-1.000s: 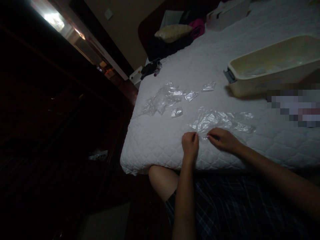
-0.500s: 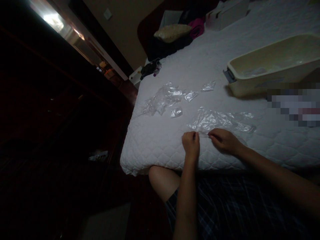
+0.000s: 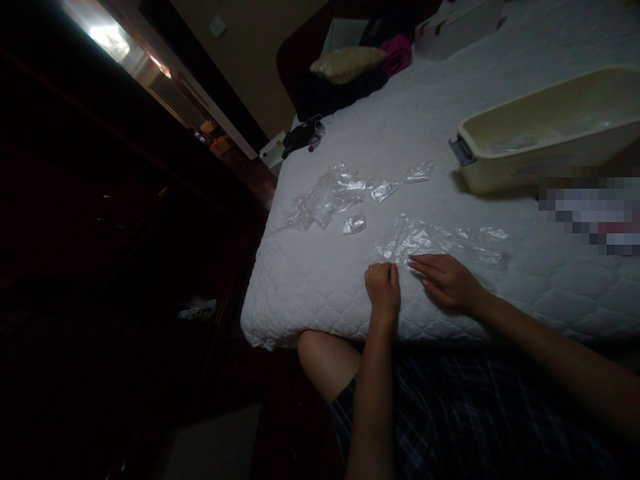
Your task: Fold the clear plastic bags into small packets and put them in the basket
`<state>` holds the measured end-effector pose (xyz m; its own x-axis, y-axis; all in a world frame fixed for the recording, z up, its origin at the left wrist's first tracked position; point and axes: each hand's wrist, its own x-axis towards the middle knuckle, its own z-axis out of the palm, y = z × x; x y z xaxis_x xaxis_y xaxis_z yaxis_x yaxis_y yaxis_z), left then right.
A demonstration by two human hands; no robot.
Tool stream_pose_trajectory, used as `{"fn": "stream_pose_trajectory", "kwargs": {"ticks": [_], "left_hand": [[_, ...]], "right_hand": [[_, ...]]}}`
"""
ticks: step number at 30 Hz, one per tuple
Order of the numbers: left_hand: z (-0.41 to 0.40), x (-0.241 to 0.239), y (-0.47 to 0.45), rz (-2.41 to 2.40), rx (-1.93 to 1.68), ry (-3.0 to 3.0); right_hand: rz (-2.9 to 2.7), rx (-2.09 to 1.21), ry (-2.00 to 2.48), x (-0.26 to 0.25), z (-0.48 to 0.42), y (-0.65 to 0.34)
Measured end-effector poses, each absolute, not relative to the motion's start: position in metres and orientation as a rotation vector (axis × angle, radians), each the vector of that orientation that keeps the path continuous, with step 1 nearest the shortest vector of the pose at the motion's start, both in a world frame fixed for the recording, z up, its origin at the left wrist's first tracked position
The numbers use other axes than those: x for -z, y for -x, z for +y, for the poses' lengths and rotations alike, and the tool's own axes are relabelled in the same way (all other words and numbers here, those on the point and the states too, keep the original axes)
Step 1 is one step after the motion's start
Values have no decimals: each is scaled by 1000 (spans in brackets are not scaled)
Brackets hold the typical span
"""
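A crumpled clear plastic bag lies on the white quilted mattress near its front edge. My left hand is closed in a pinch at the bag's near left corner. Beside it, my right hand rests flat on the bag's near edge with its fingers stretched out toward the left. More clear plastic bags lie in a loose heap farther back left, with small single bags around them.
A cream plastic tub stands on the mattress at the right. A blurred patch sits just below it. Pillows and dark clothes are piled at the bed's far end. Dark furniture fills the left; my knee and plaid shorts are below the mattress edge.
My right hand has gone from a pinch on the bag's edge to lying flat with its fingers stretched out. My left hand has hardly moved.
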<state>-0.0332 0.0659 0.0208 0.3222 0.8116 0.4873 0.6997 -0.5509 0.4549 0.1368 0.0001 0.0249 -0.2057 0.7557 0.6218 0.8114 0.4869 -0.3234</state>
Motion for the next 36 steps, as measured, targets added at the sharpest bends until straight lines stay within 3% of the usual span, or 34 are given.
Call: {"fn": "stream_pose_trajectory", "kwargs": {"ticks": [17, 36], "left_hand": [[58, -22, 34, 1224, -1404, -2646], [57, -21, 37, 1079, -1106, -2723]], "right_hand": [[-2088, 181, 1390, -19, 6, -135], [-2081, 199, 1513, -18, 6, -132]]}}
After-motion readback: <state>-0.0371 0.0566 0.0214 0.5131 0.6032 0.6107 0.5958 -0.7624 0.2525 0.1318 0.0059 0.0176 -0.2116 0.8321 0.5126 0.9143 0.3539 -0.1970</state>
